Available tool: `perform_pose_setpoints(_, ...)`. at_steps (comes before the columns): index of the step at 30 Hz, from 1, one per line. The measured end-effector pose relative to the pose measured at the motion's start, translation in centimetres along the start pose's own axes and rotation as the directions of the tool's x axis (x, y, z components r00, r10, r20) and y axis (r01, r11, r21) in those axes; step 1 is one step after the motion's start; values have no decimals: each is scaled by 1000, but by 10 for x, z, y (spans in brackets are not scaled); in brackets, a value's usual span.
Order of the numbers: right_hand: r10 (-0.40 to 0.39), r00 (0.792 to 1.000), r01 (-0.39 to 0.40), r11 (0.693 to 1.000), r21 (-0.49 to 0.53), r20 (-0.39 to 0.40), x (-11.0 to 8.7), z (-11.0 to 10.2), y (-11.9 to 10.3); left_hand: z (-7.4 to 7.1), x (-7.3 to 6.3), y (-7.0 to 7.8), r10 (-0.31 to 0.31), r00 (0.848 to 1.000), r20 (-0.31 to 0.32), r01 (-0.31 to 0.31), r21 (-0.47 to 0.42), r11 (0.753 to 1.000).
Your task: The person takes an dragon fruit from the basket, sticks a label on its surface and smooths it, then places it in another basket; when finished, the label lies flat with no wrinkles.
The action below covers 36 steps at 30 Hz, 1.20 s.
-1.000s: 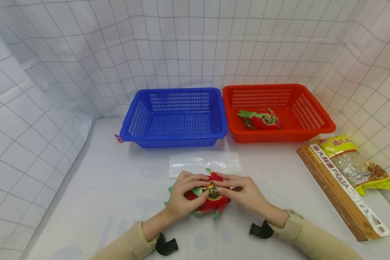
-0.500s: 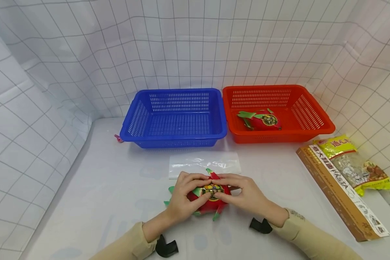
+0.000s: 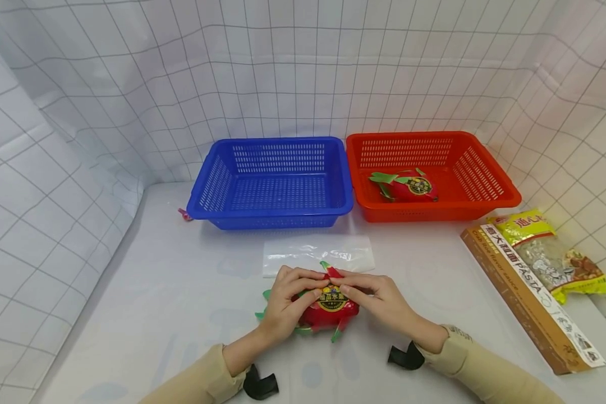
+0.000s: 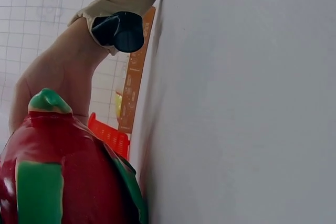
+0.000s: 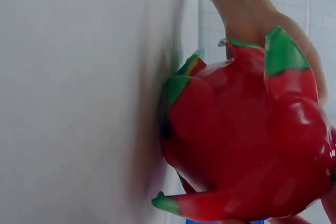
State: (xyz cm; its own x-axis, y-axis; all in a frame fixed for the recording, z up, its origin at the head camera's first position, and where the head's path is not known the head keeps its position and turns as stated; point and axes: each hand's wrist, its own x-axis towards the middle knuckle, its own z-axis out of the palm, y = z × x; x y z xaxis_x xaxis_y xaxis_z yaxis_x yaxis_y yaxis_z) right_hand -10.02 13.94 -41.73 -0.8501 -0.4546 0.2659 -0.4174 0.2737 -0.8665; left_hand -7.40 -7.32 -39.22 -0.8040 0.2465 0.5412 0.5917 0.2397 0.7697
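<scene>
A red dragon fruit (image 3: 325, 321) with green-tipped scales rests on the white table in front of the person, apparently a glossy model. A round black-and-gold label (image 3: 332, 302) is on its upper side. My left hand (image 3: 283, 314) curls over the fruit's left part, thumb and fingertips at the label's upper edge. From the other side my right hand (image 3: 384, 300) holds it, its thumb and fingers meeting near the same edge. Both wrist views show the dragon fruit (image 5: 236, 135) close up, and the opposite hand (image 4: 60, 80) appears behind it in the left wrist view.
Behind the hands lies a clear plastic sheet (image 3: 283, 258). A blue basket (image 3: 270, 215) and a red basket (image 3: 439, 213) stand at the back, the red one holding another labelled dragon fruit (image 3: 409, 188). A pasta box (image 3: 530, 308) and a yellow food bag (image 3: 581, 275) lie right.
Both thumbs have slid up from the label's middle to its upper edge, so more of its lettering shows. The fruit stays in place between the hands.
</scene>
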Motion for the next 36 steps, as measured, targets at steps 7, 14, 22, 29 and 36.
perform_pose_setpoints(7,61,994,-54,996,71,-87,-2,7,0,7,-3,2,39,997,-72,-37,30,999)
perform_pose_setpoints(14,64,991,-58,997,52,-118,-2,10,-2,10,-3,0,93,989,-113,-89,41,995)
perform_pose_setpoints(22,-16,1000,16,1000,22,0,1,0,1,14,-10,-32,54,996,-77,-51,41,998)
perform_pose_setpoints(29,-15,998,15,1000,-2,63,-1,-4,3,12,-12,-42,82,996,-20,-80,80,994)
perform_pose_setpoints(36,-30,999,32,996,-77,36,-5,2,1,8,-11,-46,192,981,25,-193,183,964)
